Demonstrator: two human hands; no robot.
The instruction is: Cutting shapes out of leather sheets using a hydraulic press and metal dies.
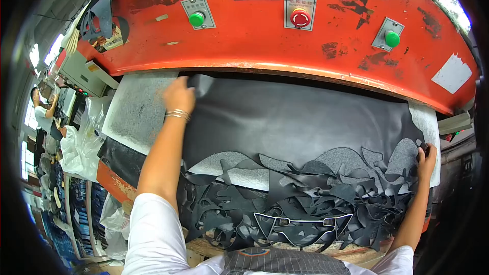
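A large black leather sheet (295,117) lies across the grey cutting board (135,112) beneath a red press. Its near edge is ragged, with curved cutouts that bare the pale board. My left hand (179,95), slightly blurred, is closed at the sheet's far left corner, where the leather lifts and folds. At the right edge, my right hand (428,160) pinches the leather beside a turned-up grey flap (403,157). Close to my body, a metal cutting die (303,220) with an angular outline rests on tangled black leather scraps (316,198).
The red press beam (244,35) spans the far side, low over the sheet. It carries two green buttons (196,19) and a red stop button (300,18). Clear plastic bags (84,145) hang at left. Farther left, another person (43,112) stands by a machine.
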